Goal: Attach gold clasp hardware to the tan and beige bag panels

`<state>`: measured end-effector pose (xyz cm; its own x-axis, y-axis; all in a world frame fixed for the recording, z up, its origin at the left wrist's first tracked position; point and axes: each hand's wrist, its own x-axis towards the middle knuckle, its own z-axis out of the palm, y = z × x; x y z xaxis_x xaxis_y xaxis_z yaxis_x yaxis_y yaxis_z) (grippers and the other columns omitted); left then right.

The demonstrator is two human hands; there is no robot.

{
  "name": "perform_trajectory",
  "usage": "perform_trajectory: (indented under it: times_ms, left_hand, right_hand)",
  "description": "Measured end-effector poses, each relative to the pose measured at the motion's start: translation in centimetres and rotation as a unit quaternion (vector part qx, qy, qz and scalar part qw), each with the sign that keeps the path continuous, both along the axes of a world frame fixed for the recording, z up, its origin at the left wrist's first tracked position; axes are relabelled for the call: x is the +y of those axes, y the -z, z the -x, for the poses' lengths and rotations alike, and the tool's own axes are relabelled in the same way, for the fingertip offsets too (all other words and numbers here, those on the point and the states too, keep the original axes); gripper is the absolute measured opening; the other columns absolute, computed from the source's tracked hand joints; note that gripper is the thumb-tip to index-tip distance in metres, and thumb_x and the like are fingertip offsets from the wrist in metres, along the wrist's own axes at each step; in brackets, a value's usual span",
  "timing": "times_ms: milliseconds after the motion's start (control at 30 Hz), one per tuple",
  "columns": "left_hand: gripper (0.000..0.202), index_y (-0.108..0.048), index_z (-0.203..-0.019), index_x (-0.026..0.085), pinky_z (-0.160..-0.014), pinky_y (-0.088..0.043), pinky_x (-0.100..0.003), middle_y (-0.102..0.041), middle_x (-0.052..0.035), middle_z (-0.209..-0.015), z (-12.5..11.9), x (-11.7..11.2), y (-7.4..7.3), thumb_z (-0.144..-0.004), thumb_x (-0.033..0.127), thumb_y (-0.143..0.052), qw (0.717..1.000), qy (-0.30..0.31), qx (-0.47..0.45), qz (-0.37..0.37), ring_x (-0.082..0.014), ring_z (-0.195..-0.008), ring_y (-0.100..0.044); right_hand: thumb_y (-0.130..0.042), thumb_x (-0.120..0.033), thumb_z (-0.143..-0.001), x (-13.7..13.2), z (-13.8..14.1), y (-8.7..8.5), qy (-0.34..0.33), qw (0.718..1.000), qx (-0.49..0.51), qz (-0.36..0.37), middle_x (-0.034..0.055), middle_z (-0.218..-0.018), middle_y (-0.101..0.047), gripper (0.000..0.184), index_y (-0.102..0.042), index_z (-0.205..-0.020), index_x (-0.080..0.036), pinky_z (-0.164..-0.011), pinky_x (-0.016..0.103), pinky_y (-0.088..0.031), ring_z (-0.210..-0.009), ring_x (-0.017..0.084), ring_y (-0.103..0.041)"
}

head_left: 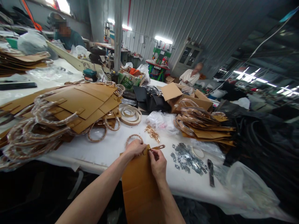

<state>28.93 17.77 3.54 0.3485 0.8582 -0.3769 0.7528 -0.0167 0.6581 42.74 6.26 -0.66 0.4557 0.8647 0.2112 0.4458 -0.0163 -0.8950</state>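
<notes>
A long tan leather bag panel (pixel 136 183) hangs over the table's front edge toward me, its upper end lying on the tabletop. My left hand (pixel 135 149) is closed on that upper end, beside a round brown handle (pixel 134 136). My right hand (pixel 158 160) pinches at the panel's top right corner; what sits between its thumb and finger is too small to make out. Just beyond those fingertips, a narrow tan tab (pixel 160 147) with a slotted metal end points right. Gold-coloured metal pieces (pixel 153 133) lie in a small heap behind my hands.
Stacked tan panels with wrapped handles (pixel 79 102) fill the left; another stack (pixel 203 124) stands at right. Thin metal plates (pixel 189 157) are scattered near a black tool (pixel 211 172). Behind are a strap roll (pixel 130 114), plastic (pixel 161 121) and a cardboard box (pixel 191 101). Two people sit farther off.
</notes>
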Motion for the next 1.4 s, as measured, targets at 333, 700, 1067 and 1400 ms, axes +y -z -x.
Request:
perform_trajectory:
  times_ms: [333, 700, 1067, 1400]
  left_hand:
    - [0.030, -0.073, -0.078, 0.019, -0.056, -0.035, -0.026, -0.071, -0.0039, -0.070, 0.2, -0.5, -0.4, -0.088, 0.041, -0.055, 0.999, -0.026, -0.027, 0.008, -0.0181, -0.067, -0.064]
    - [0.028, -0.075, -0.080, 0.019, -0.062, -0.037, -0.028, -0.074, -0.0063, -0.077, 0.3, -1.1, 0.0, -0.087, 0.039, -0.057, 0.997, -0.048, -0.047, -0.038, -0.0206, -0.072, -0.064]
    - [0.024, -0.073, -0.074, 0.019, -0.061, -0.035, -0.028, -0.071, -0.0041, -0.073, 0.5, -1.1, 0.1, -0.084, 0.039, -0.062, 0.995, -0.053, -0.074, -0.044, -0.0193, -0.069, -0.061]
    - [0.029, -0.068, -0.069, 0.018, -0.057, -0.033, -0.027, -0.063, -0.0017, -0.063, 0.8, -1.4, -0.1, -0.083, 0.042, -0.060, 0.987, -0.055, -0.148, -0.033, -0.0173, -0.063, -0.056]
  right_hand:
    - [-0.063, -0.045, -0.099, 0.0, 0.0, 0.5, -0.009, 0.997, -0.064, -0.041, 0.0079, -0.099, -0.074, 0.029, -0.076, -0.107, -0.020, -0.083, 0.033, -0.056, -0.089, 0.022, -0.069]
    - [-0.067, -0.049, -0.094, 0.6, -0.5, 0.6, -0.025, 1.000, 0.008, 0.010, 0.0099, -0.102, -0.077, 0.034, -0.078, -0.107, -0.019, -0.085, 0.035, -0.057, -0.091, 0.024, -0.072]
    - [-0.065, -0.041, -0.097, 0.6, 0.1, 0.2, -0.048, 0.998, -0.050, -0.009, 0.0089, -0.102, -0.076, 0.027, -0.080, -0.108, -0.021, -0.087, 0.036, -0.055, -0.093, 0.024, -0.070]
    - [-0.057, -0.042, -0.103, -0.4, 0.8, -0.6, -0.065, 0.995, -0.052, -0.056, 0.0063, -0.096, -0.066, 0.031, -0.077, -0.119, -0.024, -0.083, 0.034, -0.052, -0.088, 0.021, -0.062]
